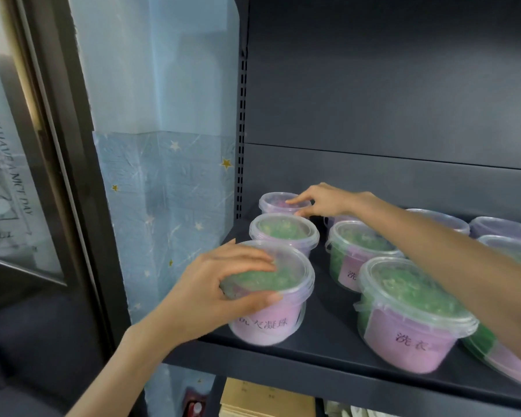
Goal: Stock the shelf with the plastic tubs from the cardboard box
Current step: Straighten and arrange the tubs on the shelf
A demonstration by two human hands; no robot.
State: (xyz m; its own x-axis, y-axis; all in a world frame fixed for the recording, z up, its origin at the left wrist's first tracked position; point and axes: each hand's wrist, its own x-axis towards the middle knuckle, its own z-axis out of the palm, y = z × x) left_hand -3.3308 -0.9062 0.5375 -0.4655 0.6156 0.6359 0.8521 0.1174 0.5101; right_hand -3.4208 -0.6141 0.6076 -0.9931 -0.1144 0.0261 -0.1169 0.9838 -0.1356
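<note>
- Plastic tubs (pixel 409 314) stand in columns running front to back on a dark metal shelf (pixel 322 326), the left column close to the slotted upright.
- Front tub (pixel 286 281) of that column sits at the shelf's front edge, gripped from above by the left hand (pixel 223 290). Its fingers (pixel 253 260) are spread across the lid, with the thumb clamped against the side wall.
- Rear tub (pixel 271 203) sits near the back panel, where the right hand (pixel 325 203) reaches in over the neighbouring column. The forefinger lies on the lid and the thumb at the rim, in a light pinch.
- Squaring up the left column appears to be the step in hand. It is best done by sliding each tub flat rather than tipping it. The front one should be eased in from the edge until it is just beside the middle tub (pixel 283 233), with its label facing out.
- Each tub is round and clear under a snap-on lid. Green contents show at the top, and a pink label carries dark Chinese characters.
</note>
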